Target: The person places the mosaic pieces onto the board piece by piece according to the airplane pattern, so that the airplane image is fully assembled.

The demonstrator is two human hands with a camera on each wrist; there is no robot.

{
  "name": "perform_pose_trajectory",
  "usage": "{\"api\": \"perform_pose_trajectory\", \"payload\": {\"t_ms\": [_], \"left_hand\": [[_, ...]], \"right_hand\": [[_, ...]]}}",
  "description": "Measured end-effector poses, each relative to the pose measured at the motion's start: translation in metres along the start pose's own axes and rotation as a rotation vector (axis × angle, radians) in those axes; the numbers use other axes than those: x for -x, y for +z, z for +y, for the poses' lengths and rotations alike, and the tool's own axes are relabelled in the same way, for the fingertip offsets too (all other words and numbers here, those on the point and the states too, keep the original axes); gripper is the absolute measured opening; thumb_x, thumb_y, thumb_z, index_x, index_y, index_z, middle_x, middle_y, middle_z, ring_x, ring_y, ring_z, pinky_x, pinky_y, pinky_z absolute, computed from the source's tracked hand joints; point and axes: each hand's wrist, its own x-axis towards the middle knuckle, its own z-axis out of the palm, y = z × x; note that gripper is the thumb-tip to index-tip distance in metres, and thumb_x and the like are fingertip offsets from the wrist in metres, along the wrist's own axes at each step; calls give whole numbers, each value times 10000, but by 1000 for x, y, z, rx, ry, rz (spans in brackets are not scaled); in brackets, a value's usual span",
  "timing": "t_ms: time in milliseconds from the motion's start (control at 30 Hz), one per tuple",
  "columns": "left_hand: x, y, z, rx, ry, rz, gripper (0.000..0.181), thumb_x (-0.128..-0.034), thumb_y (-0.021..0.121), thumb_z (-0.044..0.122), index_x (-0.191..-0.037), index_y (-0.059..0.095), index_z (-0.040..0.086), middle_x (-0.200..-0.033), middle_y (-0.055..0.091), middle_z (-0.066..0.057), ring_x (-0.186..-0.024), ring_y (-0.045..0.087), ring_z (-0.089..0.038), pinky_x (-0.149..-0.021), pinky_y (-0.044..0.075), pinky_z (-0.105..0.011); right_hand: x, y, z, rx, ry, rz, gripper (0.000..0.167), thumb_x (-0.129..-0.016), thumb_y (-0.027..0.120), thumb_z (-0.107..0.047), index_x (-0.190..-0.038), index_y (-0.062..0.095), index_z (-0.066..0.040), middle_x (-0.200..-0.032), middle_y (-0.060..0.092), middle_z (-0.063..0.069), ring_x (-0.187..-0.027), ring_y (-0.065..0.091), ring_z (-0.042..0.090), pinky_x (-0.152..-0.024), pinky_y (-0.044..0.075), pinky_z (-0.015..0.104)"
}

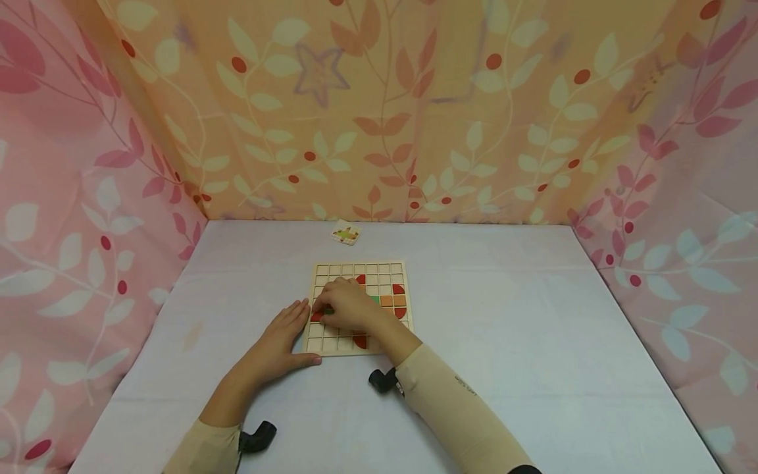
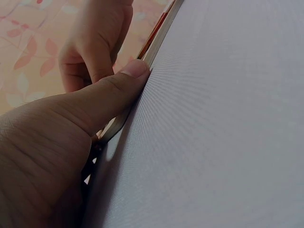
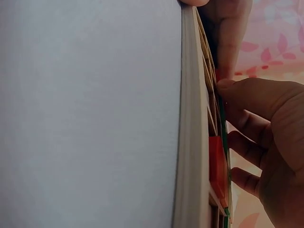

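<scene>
A square wooden grid board (image 1: 391, 269) lies on the table, with red rounded pieces (image 1: 360, 341), orange square pieces (image 1: 393, 301) and a green piece (image 1: 376, 300) in its cells. My right hand (image 1: 349, 306) reaches across the board to its left side. Its thumb and forefinger pinch a red rounded piece (image 1: 316, 317) there; in the right wrist view the thumb tip (image 3: 226, 84) meets that piece. My left hand (image 1: 278, 342) rests along the board's left edge, fingers extended, its thumb (image 2: 135, 69) against the near edge. My right hand hides several cells.
A small pattern card (image 1: 346, 233) lies at the back of the white table (image 1: 503, 316). Floral cloth walls (image 1: 450, 131) stand behind and on both sides. Black wrist mounts (image 1: 258, 437) stick out from each sleeve.
</scene>
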Motion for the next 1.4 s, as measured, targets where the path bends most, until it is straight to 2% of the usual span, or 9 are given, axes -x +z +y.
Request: {"api": "perform_pose_trajectory", "payload": {"t_ms": [200, 433, 733, 967, 1400], "left_hand": [[0, 0, -1, 6, 1, 2, 1145, -783, 815, 607, -1602, 287, 5, -1707, 210, -113, -1582, 134, -342, -1254, 164, -579], [-1, -1, 0, 10, -6, -1, 1146, -781, 820, 600, -1602, 287, 5, -1706, 212, -113, -1582, 133, -344, -1255, 161, -579], [0, -1, 0, 12, 0, 4, 1147, -785, 805, 623, -1601, 289, 5, -1705, 214, -116, -1581, 138, -349, -1249, 167, -589], [0, 2, -2, -2, 2, 25, 1150, -782, 803, 631, -1598, 293, 0, -1702, 223, -119, -1576, 152, -363, -1242, 179, -599], [-1, 3, 0, -13, -56, -11, 1159, -781, 802, 638, -1615, 267, 37, -1714, 193, -81, -1588, 123, -322, -1260, 169, -568]], "right_hand": [[0, -3, -1, 7, 0, -22, 242, -910, 769, -330, -1152, 779, -323, -1091, 668, -152, -1117, 537, 99, -1104, 392, 421], [0, -3, -1, -2, 2, -22, 239, -911, 765, -340, -1148, 781, -320, -1041, 650, -152, -1103, 539, 99, -1023, 427, 386], [6, -11, -1, -10, -30, -6, 248, -917, 757, -301, -1164, 778, -296, -1073, 666, -134, -1121, 552, 105, -1053, 420, 384], [21, -28, 6, -24, -50, 54, 254, -922, 760, -313, -1172, 773, -268, -1121, 676, -115, -1156, 551, 120, -1056, 422, 366], [63, -61, 23, -53, -47, 182, 213, -920, 761, -246, -1132, 784, -229, -1131, 669, -85, -1168, 552, 150, -1078, 409, 406]]}}
